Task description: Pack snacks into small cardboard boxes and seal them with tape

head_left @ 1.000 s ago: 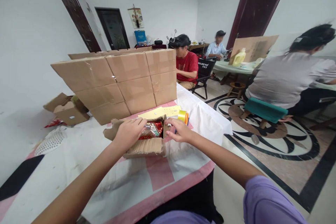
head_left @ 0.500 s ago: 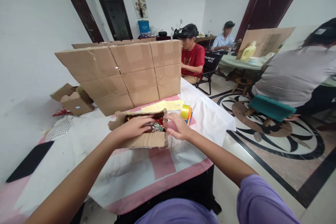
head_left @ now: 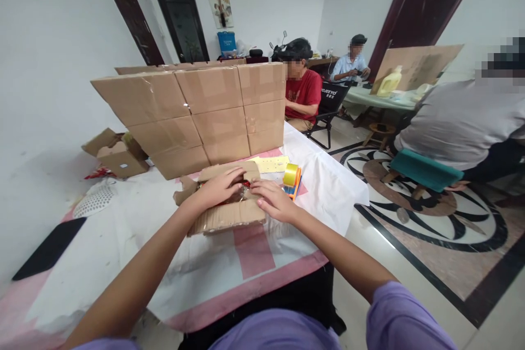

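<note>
Working from a distance, I have my left hand [head_left: 219, 188] and right hand [head_left: 276, 199], fingers loosely bent and slightly parted, on an open, torn-edged brown cardboard box [head_left: 221, 220] inward of the near edge of the white-and-pink cloth-covered worktop [head_left: 320, 169]; whether either grips, I cannot tell. Shiny red wrapping [head_left: 246, 184] shows inside: overfilling could make flaps spring back, and hard pressing might rip them.

Lilac shirt [head_left: 274, 332]; short sleeves [head_left: 404, 317]

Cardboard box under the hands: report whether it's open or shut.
The box is open: red wrapping shows in it, between the left hand and the right hand.
</note>
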Demonstrator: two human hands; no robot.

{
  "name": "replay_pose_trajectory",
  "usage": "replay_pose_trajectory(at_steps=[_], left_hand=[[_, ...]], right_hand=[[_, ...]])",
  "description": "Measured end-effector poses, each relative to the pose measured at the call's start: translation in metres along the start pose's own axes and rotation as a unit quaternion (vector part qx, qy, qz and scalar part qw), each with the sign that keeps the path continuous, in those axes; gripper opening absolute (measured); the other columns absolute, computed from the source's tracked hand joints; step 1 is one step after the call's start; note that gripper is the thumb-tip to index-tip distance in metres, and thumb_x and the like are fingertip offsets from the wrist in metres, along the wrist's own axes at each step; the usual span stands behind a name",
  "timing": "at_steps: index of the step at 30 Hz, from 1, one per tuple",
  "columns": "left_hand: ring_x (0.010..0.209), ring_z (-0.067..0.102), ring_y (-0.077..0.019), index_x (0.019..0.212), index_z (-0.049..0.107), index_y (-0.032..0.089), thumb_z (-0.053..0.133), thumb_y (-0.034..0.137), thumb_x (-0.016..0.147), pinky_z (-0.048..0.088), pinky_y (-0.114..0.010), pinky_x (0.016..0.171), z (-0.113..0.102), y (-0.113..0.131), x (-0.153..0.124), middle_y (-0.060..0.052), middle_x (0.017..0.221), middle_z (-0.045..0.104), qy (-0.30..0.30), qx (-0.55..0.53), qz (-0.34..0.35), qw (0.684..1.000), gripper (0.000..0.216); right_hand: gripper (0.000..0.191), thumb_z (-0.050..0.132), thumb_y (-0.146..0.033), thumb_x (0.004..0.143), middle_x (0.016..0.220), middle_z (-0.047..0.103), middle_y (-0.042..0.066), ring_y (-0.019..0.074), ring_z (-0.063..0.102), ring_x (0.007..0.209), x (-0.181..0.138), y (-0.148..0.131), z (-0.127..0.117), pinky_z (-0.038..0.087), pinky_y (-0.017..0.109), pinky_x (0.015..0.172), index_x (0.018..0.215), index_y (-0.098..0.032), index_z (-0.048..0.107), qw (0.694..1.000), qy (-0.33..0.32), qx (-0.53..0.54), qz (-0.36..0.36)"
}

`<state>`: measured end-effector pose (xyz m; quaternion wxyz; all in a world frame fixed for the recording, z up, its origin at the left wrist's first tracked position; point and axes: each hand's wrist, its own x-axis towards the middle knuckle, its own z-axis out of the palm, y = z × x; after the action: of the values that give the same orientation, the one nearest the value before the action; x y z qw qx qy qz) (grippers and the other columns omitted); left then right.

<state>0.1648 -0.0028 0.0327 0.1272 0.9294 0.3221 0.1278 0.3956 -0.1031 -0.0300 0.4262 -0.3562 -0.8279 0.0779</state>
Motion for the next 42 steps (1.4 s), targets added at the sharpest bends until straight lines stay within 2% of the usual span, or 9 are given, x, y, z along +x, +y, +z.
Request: replay_pose_trajectory(at_steps=[3, 7, 12, 17, 25, 29, 32, 36, 42], left_hand=[[0.129, 0.059, -0.0275, 0.133, 0.063, 0.028, 0.042, 0.048, 0.100, 0.047, -0.045, 0.111, -0.022, -0.009, -0.039, -0.004, 0.139, 0.066, 0.113, 0.023, -0.021, 0.993, 0.044], [0.120, 0.064, -0.0347, 0.137, 0.057, 0.021, 0.052, 0.064, 0.093, 0.055, -0.052, 0.098, -0.025, -0.038, -0.106, -0.011, 0.135, 0.065, 0.350, 0.006, -0.197, 0.916, 0.062], [0.147, 0.037, -0.0429, 0.154, 0.041, 0.019, 0.050, 0.097, 0.064, 0.040, -0.056, 0.117, 0.017, -0.064, -0.135, -0.019, 0.160, 0.040, 0.127, -0.153, -0.043, 0.979, 0.119], [0.153, 0.028, -0.0396, 0.161, 0.025, 0.028, 0.074, 0.072, 0.073, 0.033, -0.056, 0.120, 0.019, -0.054, -0.135, -0.014, 0.165, 0.033, 0.083, 0.000, 0.008, 0.997, 0.110], [0.116, 0.065, -0.0306, 0.146, 0.047, 0.029, 0.053, 0.060, 0.093, 0.051, -0.044, 0.098, 0.002, -0.043, -0.118, -0.008, 0.121, 0.072, 0.207, -0.050, -0.177, 0.961, 0.062], [0.117, 0.062, -0.0292, 0.144, 0.048, 0.023, 0.053, 0.054, 0.092, 0.056, -0.039, 0.086, 0.017, -0.049, -0.102, -0.014, 0.133, 0.060, 0.254, -0.082, -0.156, 0.951, 0.060], [0.141, 0.045, -0.0330, 0.152, 0.038, 0.025, 0.052, 0.052, 0.094, 0.053, -0.046, 0.099, 0.024, -0.053, -0.100, -0.017, 0.156, 0.039, 0.269, -0.075, -0.136, 0.951, 0.065], [0.154, 0.026, -0.0323, 0.158, 0.026, 0.027, 0.051, 0.048, 0.097, 0.035, -0.054, 0.119, 0.023, -0.054, -0.103, -0.013, 0.167, 0.026, 0.255, -0.028, -0.098, 0.962, 0.069], [0.140, 0.049, -0.0289, 0.136, 0.058, 0.030, 0.030, 0.033, 0.104, 0.030, -0.054, 0.116, 0.021, -0.033, -0.099, -0.006, 0.144, 0.062, 0.208, 0.111, -0.054, 0.970, 0.042]], right_hand=[[0.029, 0.038, -0.035, 0.106, 0.129, 0.068, 0.012, 0.0273, 0.054, 0.133, 0.004, -0.003, -0.006, 0.038, 0.049, 0.107, 0.120, -0.022, 0.060, 0.998, -0.040, -0.043, -0.010], [0.032, 0.040, -0.037, 0.106, 0.134, 0.064, 0.015, 0.0283, 0.054, 0.131, 0.002, 0.000, -0.008, 0.040, 0.048, 0.103, 0.124, -0.019, 0.059, 0.995, -0.066, -0.074, -0.016], [0.034, 0.039, -0.040, 0.105, 0.135, 0.063, 0.016, 0.0290, 0.057, 0.123, 0.004, 0.003, -0.004, 0.041, 0.047, 0.101, 0.125, -0.019, 0.058, 0.997, -0.048, -0.065, -0.008], [0.032, 0.040, -0.041, 0.105, 0.132, 0.064, 0.014, 0.0289, 0.058, 0.122, 0.007, 0.001, -0.003, 0.038, 0.047, 0.100, 0.122, -0.021, 0.058, 0.998, -0.038, -0.048, 0.013], [0.044, 0.032, -0.053, 0.105, 0.126, 0.063, 0.012, 0.0268, 0.059, 0.118, 0.016, 0.011, 0.001, 0.041, 0.047, 0.102, 0.125, -0.023, 0.057, 0.989, 0.074, 0.108, 0.067], [0.048, 0.056, -0.053, 0.095, 0.134, 0.057, 0.013, 0.0276, 0.053, 0.129, 0.032, 0.028, 0.013, 0.044, 0.046, 0.106, 0.132, -0.023, 0.050, 0.956, 0.154, 0.159, 0.194], [0.056, 0.062, -0.050, 0.090, 0.142, 0.054, 0.014, 0.0267, 0.054, 0.130, 0.044, 0.037, 0.021, 0.047, 0.044, 0.105, 0.137, -0.024, 0.045, 0.920, 0.177, 0.249, 0.245], [0.050, 0.057, -0.052, 0.094, 0.137, 0.060, 0.013, 0.0243, 0.061, 0.120, 0.045, 0.035, 0.026, 0.049, 0.042, 0.103, 0.135, -0.025, 0.048, 0.917, 0.238, 0.257, 0.189], [0.043, 0.038, -0.051, 0.105, 0.109, 0.075, 0.008, 0.0259, 0.065, 0.114, 0.017, 0.026, 0.013, 0.032, 0.051, 0.108, 0.099, -0.023, 0.070, 0.993, 0.092, 0.059, 0.044]])
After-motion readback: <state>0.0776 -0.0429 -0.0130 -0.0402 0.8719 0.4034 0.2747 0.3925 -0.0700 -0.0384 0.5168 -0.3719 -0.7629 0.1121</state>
